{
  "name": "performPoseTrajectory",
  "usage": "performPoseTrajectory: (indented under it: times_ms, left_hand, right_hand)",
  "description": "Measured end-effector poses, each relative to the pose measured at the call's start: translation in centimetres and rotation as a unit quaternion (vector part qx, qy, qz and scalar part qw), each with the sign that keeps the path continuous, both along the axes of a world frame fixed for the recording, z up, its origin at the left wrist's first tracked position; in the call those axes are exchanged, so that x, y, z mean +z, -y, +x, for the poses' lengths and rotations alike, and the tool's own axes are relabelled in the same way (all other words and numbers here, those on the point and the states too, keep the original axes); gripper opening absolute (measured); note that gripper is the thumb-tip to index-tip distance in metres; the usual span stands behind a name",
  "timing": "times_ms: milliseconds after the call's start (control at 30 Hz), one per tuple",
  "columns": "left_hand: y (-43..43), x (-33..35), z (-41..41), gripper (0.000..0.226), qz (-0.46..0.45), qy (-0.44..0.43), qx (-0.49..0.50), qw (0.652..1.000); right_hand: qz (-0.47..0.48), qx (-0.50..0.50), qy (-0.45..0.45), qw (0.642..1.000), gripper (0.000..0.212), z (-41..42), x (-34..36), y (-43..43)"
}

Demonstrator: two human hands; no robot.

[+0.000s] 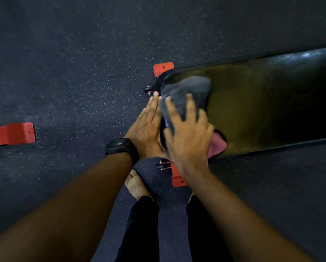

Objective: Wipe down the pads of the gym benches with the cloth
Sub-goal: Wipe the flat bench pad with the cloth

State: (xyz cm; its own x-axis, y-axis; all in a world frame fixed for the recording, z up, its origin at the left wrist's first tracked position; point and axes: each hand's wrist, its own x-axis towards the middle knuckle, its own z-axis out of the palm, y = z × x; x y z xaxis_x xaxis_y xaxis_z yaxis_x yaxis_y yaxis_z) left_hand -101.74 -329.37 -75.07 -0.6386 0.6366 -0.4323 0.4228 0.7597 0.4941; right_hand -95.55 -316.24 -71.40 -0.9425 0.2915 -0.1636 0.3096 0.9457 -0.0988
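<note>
Looking down from my head camera, I am pressing my right hand [188,137] flat, fingers spread, onto the grey cloth [186,93], which is lying on the near end of the black bench pad [262,103]. A pink piece of fabric [217,146] is peeking out from under my palm. My left hand [145,125], fingers straight and held together, is resting flat against the pad's end edge, gripping nothing; a black watch [120,146] is sitting on that wrist. Red frame feet [163,68] are showing beside the pad on the speckled floor [73,72].
</note>
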Motion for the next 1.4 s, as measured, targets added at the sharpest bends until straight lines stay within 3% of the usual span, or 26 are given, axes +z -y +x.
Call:
performPoseTrajectory:
  times_ms: [100,167,267,367,500,600,667,800,867,933,1000,1200,1267,1400]
  left_hand:
    - [-0.2,-0.2,-0.5,0.162,-0.027,-0.006,-0.006,1.0]
    - [-0.2,0.2,-0.3,0.168,-0.025,0.023,0.032,0.999]
    - [-0.2,0.8,-0.2,0.168,0.004,0.02,0.048,0.999]
    - [-0.7,1.6,-1.1,0.166,0.008,0.018,0.063,0.998]
    - [-1.0,1.6,-1.6,0.161,0.032,0.043,0.065,0.996]
    - [-0.4,1.2,-1.3,0.149,0.035,0.047,0.07,0.996]
    - [-0.4,1.3,-0.9,0.148,0.038,0.051,0.088,0.994]
    - [-0.9,1.5,0.1,0.132,0.04,0.074,0.145,0.986]
    - [-1.8,1.9,0.4,0.099,0.091,0.083,0.244,0.962]
    - [-3.3,3.0,0.7,0.071,0.145,0.11,0.367,0.912]
    - [-4.1,4.5,0.7,0.052,0.185,0.164,0.427,0.87]
    - [-4.0,9.7,-1.3,0.038,0.302,0.198,0.504,0.785]
    - [-4.0,11.4,-2.5,0.036,0.316,0.198,0.519,0.769]
    - [-3.1,19.1,-6.6,0.025,0.367,0.167,0.524,0.75]
  right_hand:
    - [-0.021,0.127,-0.031,0.991,0.062,-4.1,-0.2,-0.2]
    - [0.0,0.183,0.014,0.983,0.063,-8.1,-0.3,-1.3]
    - [0.006,0.033,0.023,0.999,0.075,-9.0,-0.4,-4.2]
    - [0.036,-0.131,-0.027,0.99,0.081,-2.5,-0.3,-4.5]
    - [-0.02,-0.078,-0.002,0.997,0.085,4.5,0.1,0.6]
    - [-0.043,0.008,-0.017,0.999,0.076,1.1,-0.3,0.3]
    - [-0.006,0.036,-0.031,0.999,0.075,-1.5,-0.5,-2.2]
    - [-0.006,-0.142,-0.004,0.99,0.085,-1.8,-0.4,-4.4]
    - [-0.026,-0.184,0.023,0.982,0.09,-0.2,0.3,-1.9]
    - [-0.058,-0.126,0.043,0.989,0.092,2.1,1.2,1.0]
    - [-0.123,-0.092,0.055,0.987,0.089,2.6,2.0,2.2]
    - [-0.205,-0.041,-0.074,0.975,0.098,-1.5,6.9,1.4]
    - [-0.299,-0.046,-0.104,0.947,0.102,-2.5,8.2,1.0]
    - [-0.482,-0.146,-0.153,0.85,0.094,-6.3,14.9,1.0]
